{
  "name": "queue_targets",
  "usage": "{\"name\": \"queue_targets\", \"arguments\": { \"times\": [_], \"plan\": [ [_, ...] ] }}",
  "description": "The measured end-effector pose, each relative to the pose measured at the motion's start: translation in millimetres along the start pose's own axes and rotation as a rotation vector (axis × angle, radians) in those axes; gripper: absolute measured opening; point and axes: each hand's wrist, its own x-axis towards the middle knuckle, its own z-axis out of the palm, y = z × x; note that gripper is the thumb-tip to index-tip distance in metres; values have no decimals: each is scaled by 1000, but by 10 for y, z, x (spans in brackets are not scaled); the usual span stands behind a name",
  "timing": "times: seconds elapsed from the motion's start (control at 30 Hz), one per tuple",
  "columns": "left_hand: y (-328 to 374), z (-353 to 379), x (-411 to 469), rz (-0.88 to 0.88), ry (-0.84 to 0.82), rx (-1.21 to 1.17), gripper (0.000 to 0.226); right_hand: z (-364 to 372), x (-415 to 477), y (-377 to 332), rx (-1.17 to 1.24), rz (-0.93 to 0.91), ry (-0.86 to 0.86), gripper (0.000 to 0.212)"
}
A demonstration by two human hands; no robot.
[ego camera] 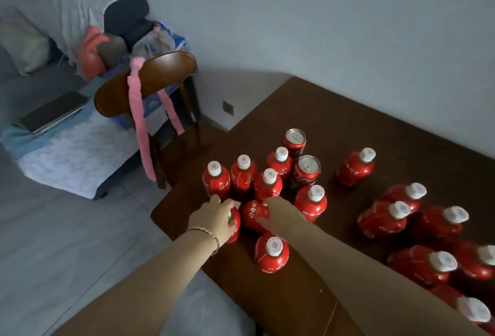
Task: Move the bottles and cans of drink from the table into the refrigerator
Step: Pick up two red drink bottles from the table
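Several red bottles with white caps stand on a dark wooden table [334, 126], along with two red cans [294, 141] [306, 172]. My left hand [215, 216] grips the top of one bottle [235, 229] near the table's left edge. My right hand [281, 215] wraps around the neighbouring bottle [253, 215]; its cap is hidden under my fingers. Another bottle [272, 254] stands just in front of my right wrist. A second cluster of bottles [396, 217] fills the right side. No refrigerator is in view.
A wooden chair [150, 81] with pink fabric strips draped over its back stands left of the table. Behind it is a sofa [67, 126] with clothes, cushions and a dark tablet. Grey tiled floor lies to the lower left. A white wall runs behind the table.
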Motion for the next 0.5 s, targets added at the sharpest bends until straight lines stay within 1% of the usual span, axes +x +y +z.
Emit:
{"name": "queue_targets", "arguments": {
  "times": [0.1, 0.17, 0.23, 0.33, 0.43, 0.5],
  "plan": [
    [-51, 33, 167, 34, -59, 36, 35, 156, 311, -114, -158, 38, -94, 61],
    [-54, 45, 244, 95, -65, 70, 34, 255, 462, -137, -278, 71, -131, 77],
    [-55, 47, 317, 142, -57, 100, 35, 341, 596, -119, -325, 101, -164, 86],
    [-82, 43, 384, 208, -53, 145, 37, 337, 667, -27, -238, 108, -176, 91],
    [-152, 68, 391, 274, -61, 140, 32, 241, 530, 133, -114, 63, -150, 95],
    [-204, 108, 389, 294, -37, 96, 30, 184, 349, 282, 52, 34, -97, 92]
  ]
}}
